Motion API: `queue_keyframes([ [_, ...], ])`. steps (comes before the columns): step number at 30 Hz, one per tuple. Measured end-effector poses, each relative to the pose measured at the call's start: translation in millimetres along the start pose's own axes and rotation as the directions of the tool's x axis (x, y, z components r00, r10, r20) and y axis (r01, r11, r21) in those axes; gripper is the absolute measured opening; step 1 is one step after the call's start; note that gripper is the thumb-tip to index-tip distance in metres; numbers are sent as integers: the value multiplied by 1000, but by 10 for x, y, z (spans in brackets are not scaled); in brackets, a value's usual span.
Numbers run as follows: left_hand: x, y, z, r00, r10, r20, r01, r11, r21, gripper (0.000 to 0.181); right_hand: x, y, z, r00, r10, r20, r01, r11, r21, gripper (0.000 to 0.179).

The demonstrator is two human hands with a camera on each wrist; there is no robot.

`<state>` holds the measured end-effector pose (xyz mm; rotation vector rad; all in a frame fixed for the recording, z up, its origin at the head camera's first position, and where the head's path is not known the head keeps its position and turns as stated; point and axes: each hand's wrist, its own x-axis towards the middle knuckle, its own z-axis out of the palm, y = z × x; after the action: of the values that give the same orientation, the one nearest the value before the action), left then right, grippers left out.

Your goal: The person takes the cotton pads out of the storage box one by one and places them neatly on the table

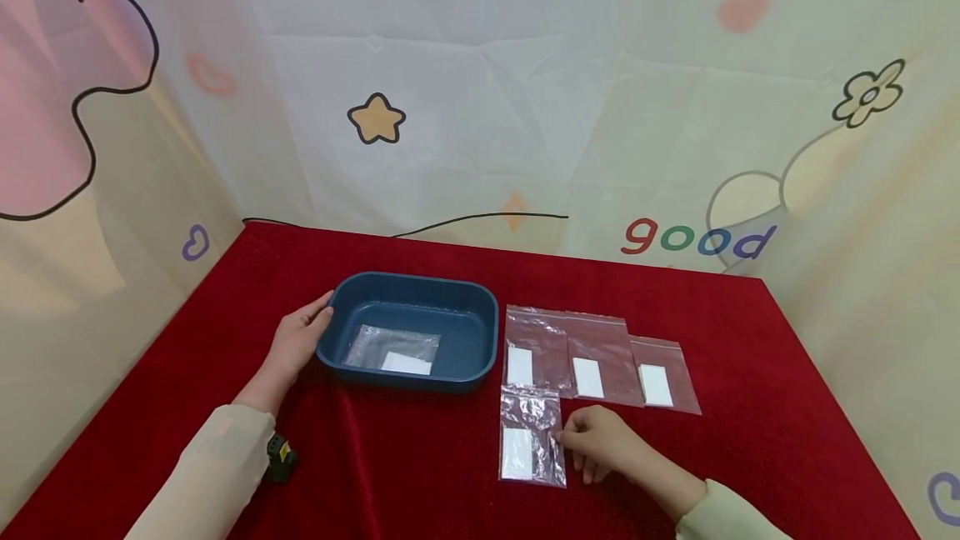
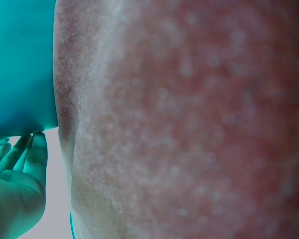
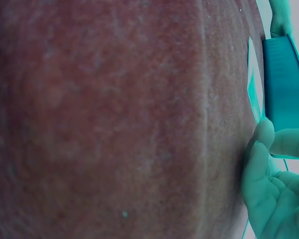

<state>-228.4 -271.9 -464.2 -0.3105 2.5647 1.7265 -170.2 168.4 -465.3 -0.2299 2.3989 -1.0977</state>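
The near bag [image 1: 543, 433] lies on the desk [image 1: 427, 473] just left of the right hand [image 1: 603, 444], the closer one, its long axis running away from the person. The right grip is narrow, pinching the bag's right edge, forearm angled from lower right; the left hand [image 1: 294, 340] (fingers fairly straight) touches the bin's [image 1: 420, 293] left wall.

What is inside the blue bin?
The blue bin holds a clear bag with a white piece, toward its near side. Anything under the white piece or close behind the near wall is hidden.
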Motion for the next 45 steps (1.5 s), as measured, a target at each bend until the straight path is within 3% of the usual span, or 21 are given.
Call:
queue_keyframes([
  [8,-1,-2,1,1000,3,-1,-3,1000,4,53,35,25,12,1000,-23,-7,23,997,-70,29],
  [16,-8,0,5,1000,2,-1,-2,1000,14,53,38,8,-13,1000,2,-16,-4,994,-106,32],
  [25,-14,-15,0,1000,2,-1,-2,1000,12,53,59,-28,-127,1000,21,13,-21,1000,3,30],
  [37,-12,-15,2,1000,1,-8,-1,1000,7,52,121,-89,-307,981,46,186,-77,983,164,36],
  [45,-9,-7,7,1000,-2,-5,2,1000,1,52,190,-143,-420,971,14,240,-61,980,187,35],
])
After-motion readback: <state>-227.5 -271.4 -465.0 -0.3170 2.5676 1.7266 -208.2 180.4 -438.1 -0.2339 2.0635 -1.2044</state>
